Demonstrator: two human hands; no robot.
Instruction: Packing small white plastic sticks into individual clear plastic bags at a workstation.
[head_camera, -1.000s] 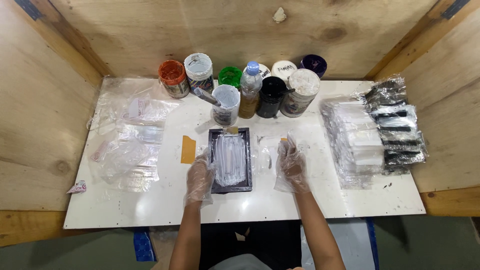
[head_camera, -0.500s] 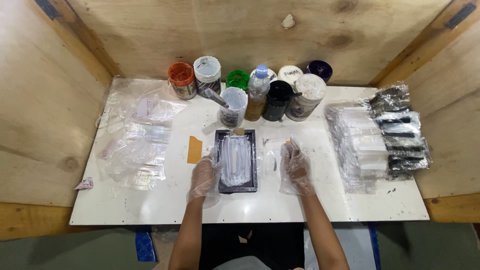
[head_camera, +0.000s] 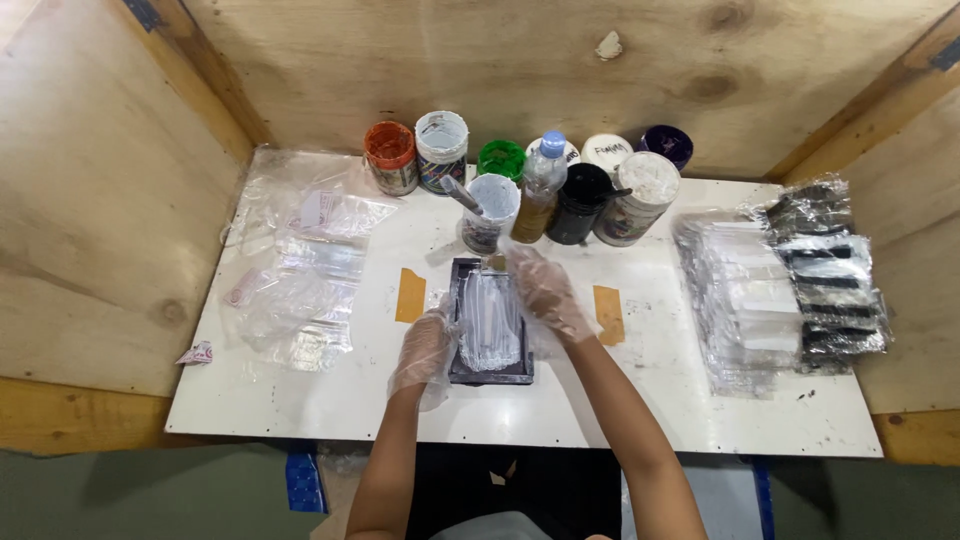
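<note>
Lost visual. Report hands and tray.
Left hand on dark tray's left edge. Right hand on clear bag in tray. Jars behind, clear.

Bench (head_camera: 300, 400): bare strip along the front edge, open either side of the dark tray (head_camera: 490, 322). Rear blocked by a row of paint jars (head_camera: 520, 180). Left taken by clear bags (head_camera: 300, 270); right by stacked packets (head_camera: 780, 290). Plywood walls (head_camera: 100, 200) close three sides.

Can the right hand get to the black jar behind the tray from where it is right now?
Probably yes. The right hand rests at the top edge of the dark tray, and the black jar stands just beyond it on the white table. Only the clear bottle crowds its left side.
</note>
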